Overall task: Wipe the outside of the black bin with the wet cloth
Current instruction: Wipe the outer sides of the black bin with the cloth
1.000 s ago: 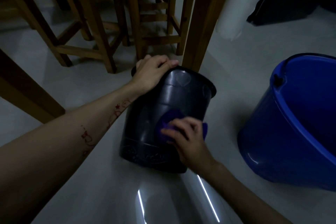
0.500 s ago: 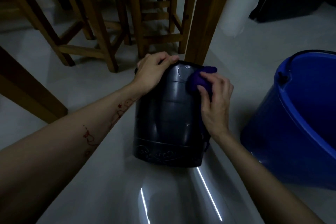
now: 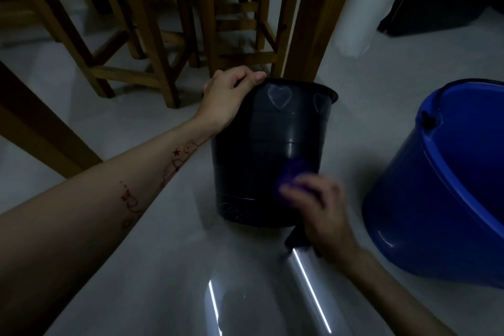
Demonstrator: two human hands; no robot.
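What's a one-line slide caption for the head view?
Left hand grips the black bin by its rim while the right hand presses a purple cloth low on its side, beside a blue bucket.

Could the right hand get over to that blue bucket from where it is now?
Probably yes. The right hand, pressing the purple cloth low on the black bin, has only bare floor between it and the blue bucket on that same side.

Dim rm: glossy pale floor (image 3: 152, 267) w/ light streaks, wooden chair legs (image 3: 161, 43) behind.
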